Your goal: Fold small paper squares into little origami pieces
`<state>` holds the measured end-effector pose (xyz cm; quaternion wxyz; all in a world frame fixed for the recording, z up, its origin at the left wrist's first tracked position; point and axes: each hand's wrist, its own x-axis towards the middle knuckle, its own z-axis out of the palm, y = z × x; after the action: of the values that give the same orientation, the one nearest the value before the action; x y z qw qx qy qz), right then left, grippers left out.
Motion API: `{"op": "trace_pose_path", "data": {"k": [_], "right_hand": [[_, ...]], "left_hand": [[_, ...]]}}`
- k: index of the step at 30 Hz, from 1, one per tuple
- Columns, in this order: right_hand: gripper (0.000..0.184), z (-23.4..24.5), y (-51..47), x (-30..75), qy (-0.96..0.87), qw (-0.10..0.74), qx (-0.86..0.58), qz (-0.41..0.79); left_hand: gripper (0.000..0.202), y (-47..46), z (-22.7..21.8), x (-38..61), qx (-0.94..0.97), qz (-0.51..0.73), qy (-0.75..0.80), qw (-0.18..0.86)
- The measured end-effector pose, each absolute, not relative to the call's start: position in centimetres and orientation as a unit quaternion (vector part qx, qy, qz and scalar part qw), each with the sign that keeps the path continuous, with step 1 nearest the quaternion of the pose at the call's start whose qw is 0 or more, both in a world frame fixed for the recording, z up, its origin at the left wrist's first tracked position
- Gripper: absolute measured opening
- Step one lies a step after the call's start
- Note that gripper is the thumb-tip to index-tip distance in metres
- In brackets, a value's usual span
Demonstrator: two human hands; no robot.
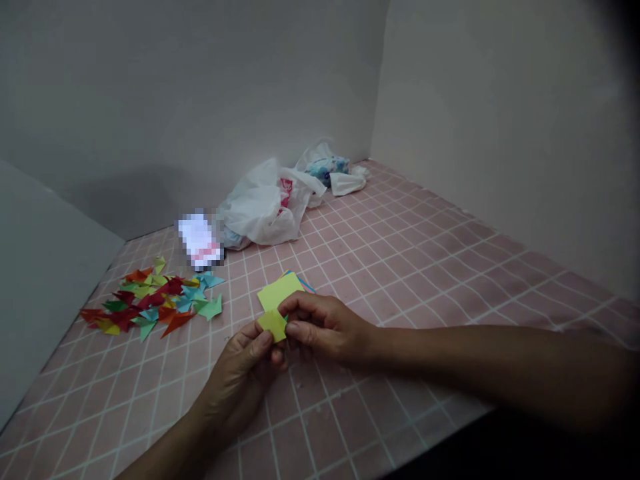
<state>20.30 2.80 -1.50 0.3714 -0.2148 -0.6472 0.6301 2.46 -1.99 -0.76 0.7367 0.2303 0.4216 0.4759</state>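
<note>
A small folded square of yellow paper (273, 325) is held up between both hands, just above the table. My left hand (247, 357) pinches it from the lower left, thumb on top. On the right side my right hand (320, 328) grips its edge between thumb and curled fingers. A sliver of green shows at the paper's right edge. Right behind the hands lies a stack of square coloured paper (280, 292), yellow on top with blue and pink edges showing; the right hand covers part of it.
A pile of folded paper pieces (155, 300) in several colours lies at the left. Behind it is a phone (199, 240) with a lit, blurred screen. White plastic bags (265, 200) and a blue-patterned packet (327, 168) rest along the wall. Pink checked cloth (400, 267) covers the table.
</note>
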Motion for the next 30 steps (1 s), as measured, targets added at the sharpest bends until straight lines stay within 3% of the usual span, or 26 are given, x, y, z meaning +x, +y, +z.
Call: {"op": "trace_pose_path", "data": {"k": [4,10,15,19,25,30], "right_hand": [[0.026,-1.57,2.66,20.53,-0.734,0.403,-0.240,0.491],[0.037,-1.46,2.52,20.59,-0.777,0.419,-0.246,0.399],[0.043,-1.84,2.33,20.53,-0.787,0.425,-0.270,0.357],[0.035,-1.86,2.35,20.46,-0.756,0.433,-0.269,0.410],[0.006,-1.58,2.81,20.31,-0.694,0.430,-0.263,0.515],[0.006,-1.67,2.90,20.30,-0.710,0.434,-0.263,0.488]], "left_hand": [[0.023,-2.02,-0.76,2.60,0.228,0.492,0.452,0.708],[0.024,-1.89,-0.86,2.90,0.240,0.499,0.474,0.685],[0.018,-2.15,-1.15,2.66,0.356,0.474,0.487,0.642],[0.012,-2.40,-1.30,2.35,0.429,0.469,0.492,0.596],[0.006,-2.50,-1.16,2.26,0.487,0.466,0.509,0.535],[0.020,-2.81,-1.06,2.11,0.537,0.526,0.483,0.449]]}}
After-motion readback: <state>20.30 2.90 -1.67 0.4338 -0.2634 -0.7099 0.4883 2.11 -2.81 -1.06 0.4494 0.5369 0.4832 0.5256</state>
